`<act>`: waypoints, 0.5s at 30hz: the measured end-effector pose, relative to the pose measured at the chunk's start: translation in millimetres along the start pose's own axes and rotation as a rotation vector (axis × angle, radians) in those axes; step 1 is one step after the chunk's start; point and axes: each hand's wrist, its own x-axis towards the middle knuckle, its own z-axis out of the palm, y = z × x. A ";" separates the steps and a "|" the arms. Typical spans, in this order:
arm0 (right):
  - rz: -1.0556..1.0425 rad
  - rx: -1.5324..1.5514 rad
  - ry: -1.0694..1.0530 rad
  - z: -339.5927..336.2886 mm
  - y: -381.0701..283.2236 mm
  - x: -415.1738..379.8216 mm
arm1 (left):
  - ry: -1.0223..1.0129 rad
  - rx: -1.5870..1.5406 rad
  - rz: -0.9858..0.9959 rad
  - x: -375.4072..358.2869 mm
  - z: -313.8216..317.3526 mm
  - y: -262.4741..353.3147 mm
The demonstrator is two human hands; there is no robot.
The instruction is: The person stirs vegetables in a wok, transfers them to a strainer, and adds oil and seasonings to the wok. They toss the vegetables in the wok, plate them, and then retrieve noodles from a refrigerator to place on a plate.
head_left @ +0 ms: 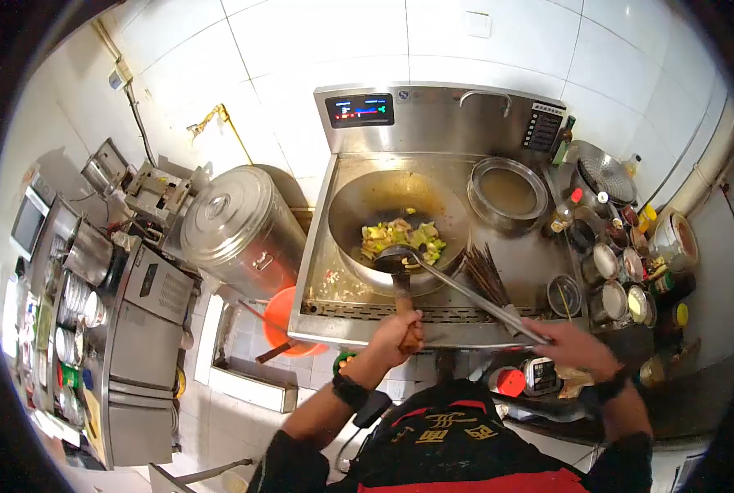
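Observation:
My left hand (397,338) is closed around the wooden handle of a wok (353,209), which sits on the steel stove. In the wok lie chopped green and pale pieces of food (403,234). My right hand (571,345) grips the end of a long-handled ladle (453,283), whose dark bowl rests among the food near the wok's front side. A bundle of thin dark sticks, a bamboo wok brush (489,275), lies on the stove just right of the wok, close to the ladle's shaft.
A steel pot of liquid (507,193) stands at the stove's back right, under a faucet (486,100). Seasoning jars and bottles (618,279) crowd the right side. A large lidded steel drum (240,230) and an orange bucket (283,322) stand left of the stove.

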 end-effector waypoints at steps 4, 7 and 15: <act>0.082 -0.131 0.143 94.3 7.3 51.7 | -0.022 0.065 0.193 14.6 -49.7 -73.1; 0.075 -0.197 0.307 98.3 4.1 61.8 | -0.022 0.258 0.127 -11.4 -101.9 -116.2; -0.073 -0.295 0.125 11.2 -42.6 13.2 | -0.115 -0.002 -0.018 35.1 -50.6 7.9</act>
